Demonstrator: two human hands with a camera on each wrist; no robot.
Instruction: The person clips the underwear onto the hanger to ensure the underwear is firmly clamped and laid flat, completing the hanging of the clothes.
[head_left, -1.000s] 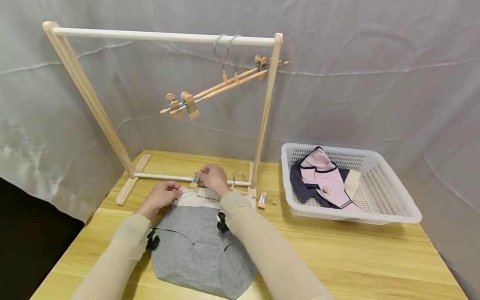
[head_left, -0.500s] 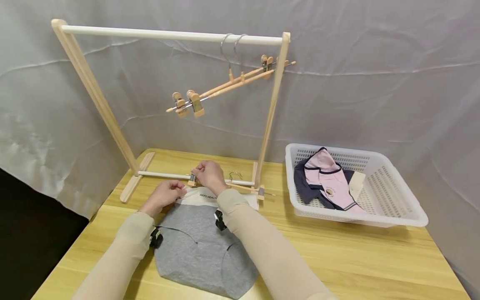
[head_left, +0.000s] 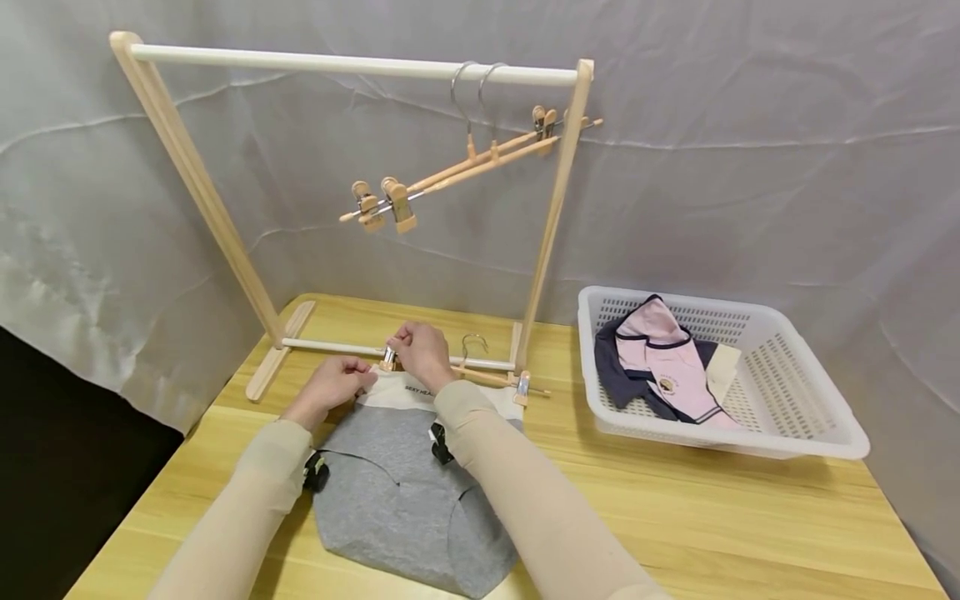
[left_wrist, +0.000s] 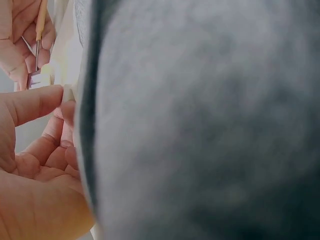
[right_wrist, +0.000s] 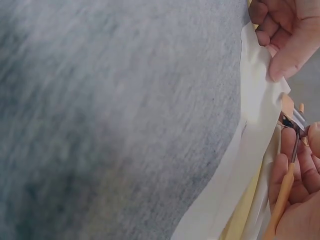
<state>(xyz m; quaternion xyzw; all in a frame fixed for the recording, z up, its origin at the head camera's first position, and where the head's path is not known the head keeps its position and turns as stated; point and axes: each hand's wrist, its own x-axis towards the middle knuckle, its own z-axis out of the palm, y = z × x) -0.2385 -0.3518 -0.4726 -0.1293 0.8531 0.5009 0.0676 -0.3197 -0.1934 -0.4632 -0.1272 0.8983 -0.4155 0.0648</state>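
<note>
A pair of grey underpants [head_left: 405,500] with a cream, lettered waistband [head_left: 386,392] lies flat on the table. My left hand [head_left: 330,387] pinches the waistband's left corner between thumb and forefinger. Just beyond it, my right hand [head_left: 422,354] grips the left clip [head_left: 387,358] of a wooden clip hanger. In the right wrist view this clip [right_wrist: 287,107] is right at the band's edge, and the hanger's bar [right_wrist: 284,195] runs across the fingers. The hanger's other clip [head_left: 522,387] is by the band's right end; its hook [head_left: 472,342] stands up behind.
A wooden rack [head_left: 258,275] with a white top rail [head_left: 337,62] stands behind the hands. Two more clip hangers [head_left: 480,162] hang on its right side. At right is a white plastic basket [head_left: 810,400] holding pink and navy clothing [head_left: 667,371].
The hanger's right clip has come up to the waistband's right end, and its hook has risen upright after tipping. Both hands keep their holds. The whole view has shifted slightly.
</note>
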